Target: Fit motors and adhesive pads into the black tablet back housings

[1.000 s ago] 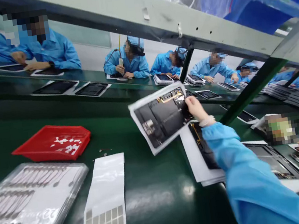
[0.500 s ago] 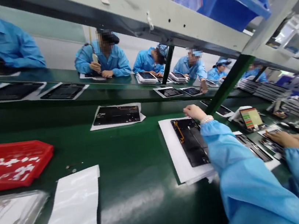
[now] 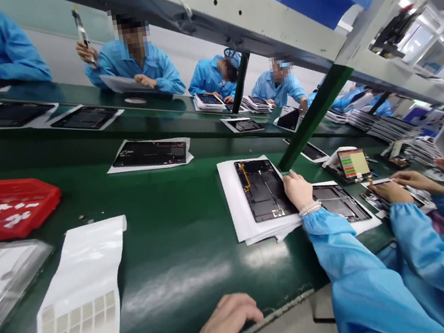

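Green conveyor belt (image 3: 185,260): earlier-lifted tablet panel (image 3: 149,153) now set down beyond black tablet panel (image 3: 264,189), L hand (image 3: 299,191) released just right of it, R hand (image 3: 383,193) further right, grip unclear.

We see a glossy green rubber conveyor belt (image 3: 186,265), a smooth red plastic tray (image 3: 16,228), matt white paper sheets (image 3: 232,203) — a glossy black tablet back (image 3: 264,191) — a creased blue cloth sleeve (image 3: 361,273)
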Tool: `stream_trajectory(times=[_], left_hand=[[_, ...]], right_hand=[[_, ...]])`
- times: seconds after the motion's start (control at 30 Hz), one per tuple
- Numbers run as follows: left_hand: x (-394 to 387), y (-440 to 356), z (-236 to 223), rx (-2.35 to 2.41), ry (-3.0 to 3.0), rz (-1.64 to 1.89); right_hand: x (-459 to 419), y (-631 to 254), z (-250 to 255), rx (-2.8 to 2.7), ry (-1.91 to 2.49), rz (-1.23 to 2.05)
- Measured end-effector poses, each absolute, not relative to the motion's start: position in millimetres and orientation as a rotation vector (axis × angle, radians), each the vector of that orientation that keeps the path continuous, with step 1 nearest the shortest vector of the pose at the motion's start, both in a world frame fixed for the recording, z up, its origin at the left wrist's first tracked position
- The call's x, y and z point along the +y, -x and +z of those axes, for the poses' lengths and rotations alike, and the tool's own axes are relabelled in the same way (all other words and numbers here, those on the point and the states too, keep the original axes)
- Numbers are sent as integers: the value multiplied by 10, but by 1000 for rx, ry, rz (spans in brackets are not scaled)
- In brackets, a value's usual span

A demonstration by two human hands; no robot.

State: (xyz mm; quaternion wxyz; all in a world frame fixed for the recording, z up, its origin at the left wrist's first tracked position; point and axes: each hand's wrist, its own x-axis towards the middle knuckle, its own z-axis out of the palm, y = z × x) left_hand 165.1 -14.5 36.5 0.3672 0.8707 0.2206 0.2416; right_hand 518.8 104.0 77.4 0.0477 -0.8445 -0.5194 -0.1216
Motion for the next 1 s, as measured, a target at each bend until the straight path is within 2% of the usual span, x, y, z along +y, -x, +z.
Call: stream_trajectory(times=[0.1,0.2,0.37,0.57,0.7,1.0], left_hand=[[-26,-1866,353,829,-1701,605],[200,-2151,309,1086,-1226,712],[754,-2647,304,1150,-1081,745],[1103,-2848,442,1105,-1066,626],[1111,-2787,466,1110,-1049,597],[695,-2689,518,1016,-921,557]], right_hand=[[1009,-5115,797,-1542,2562,-431],[1029,-5128,802,-1479,2621,-324],[1108,-5210,857,-1369,2691,-33],[1097,-5062,925,-1406,2512,197],[1086,-4947,863,-1465,2490,347],[1269,-4992,875,-1383,2641,326]])
